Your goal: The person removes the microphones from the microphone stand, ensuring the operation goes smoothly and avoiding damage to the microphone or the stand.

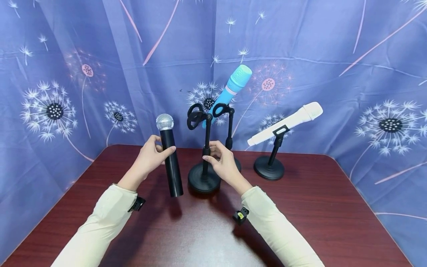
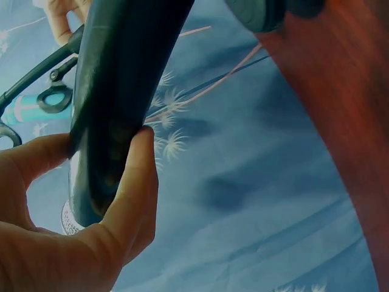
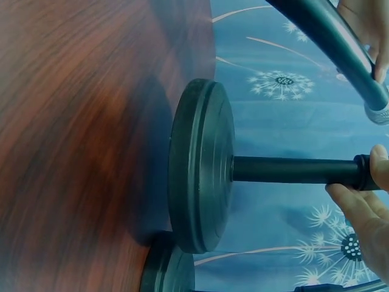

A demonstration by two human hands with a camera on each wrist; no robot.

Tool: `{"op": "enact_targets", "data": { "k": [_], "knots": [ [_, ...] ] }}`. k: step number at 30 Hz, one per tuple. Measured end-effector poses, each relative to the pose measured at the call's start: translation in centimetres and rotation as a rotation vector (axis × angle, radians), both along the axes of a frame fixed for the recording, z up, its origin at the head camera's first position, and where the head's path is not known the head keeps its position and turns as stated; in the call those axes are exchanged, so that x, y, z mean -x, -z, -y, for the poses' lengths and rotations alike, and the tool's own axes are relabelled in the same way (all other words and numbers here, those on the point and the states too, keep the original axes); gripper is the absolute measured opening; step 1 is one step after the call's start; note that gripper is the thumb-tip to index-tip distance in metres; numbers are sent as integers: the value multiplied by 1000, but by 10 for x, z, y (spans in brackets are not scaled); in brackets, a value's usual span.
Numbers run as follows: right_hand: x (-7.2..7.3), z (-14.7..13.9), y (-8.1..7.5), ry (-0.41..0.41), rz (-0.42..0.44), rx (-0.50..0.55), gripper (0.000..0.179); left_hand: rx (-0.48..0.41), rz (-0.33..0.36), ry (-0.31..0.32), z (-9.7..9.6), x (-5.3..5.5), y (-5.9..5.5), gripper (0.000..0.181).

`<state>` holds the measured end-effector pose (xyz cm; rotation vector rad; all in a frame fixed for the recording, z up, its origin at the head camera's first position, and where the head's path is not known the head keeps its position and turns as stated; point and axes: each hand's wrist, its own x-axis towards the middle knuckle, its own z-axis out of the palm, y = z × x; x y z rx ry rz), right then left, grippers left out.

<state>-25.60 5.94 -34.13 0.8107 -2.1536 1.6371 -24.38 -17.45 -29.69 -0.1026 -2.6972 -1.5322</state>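
A black microphone [image 1: 172, 167] with a silver mesh head is pinched between the thumb and fingers of my left hand [image 1: 151, 155]. It leans slightly, head up, its lower end above the table. In the left wrist view, thumb and fingers lie on either side of the black handle [image 2: 115, 91]. My right hand [image 1: 223, 161] grips the pole of a black desktop microphone stand [image 1: 204, 182] at its collar. The holder clip [image 1: 195, 118] on top of this stand has nothing in it. The right wrist view shows the stand's round base [image 3: 203, 164] and my fingertips [image 3: 352, 204] at the collar.
Behind the gripped stand, a second stand [image 1: 229, 142] holds a blue microphone [image 1: 230, 87] tilted upward. A white microphone [image 1: 287, 124] lies slanted in a third stand [image 1: 268, 168] to the right. The dark red table [image 1: 207, 237] ends at a blue dandelion-print curtain [image 1: 160, 44].
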Motion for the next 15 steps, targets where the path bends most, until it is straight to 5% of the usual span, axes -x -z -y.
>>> {"op": "enact_targets", "data": {
  "k": [15],
  "knots": [
    [-3,3,-5,3,12,-10,32,-17,106,61,7,-4,34,45]
  ]
}}
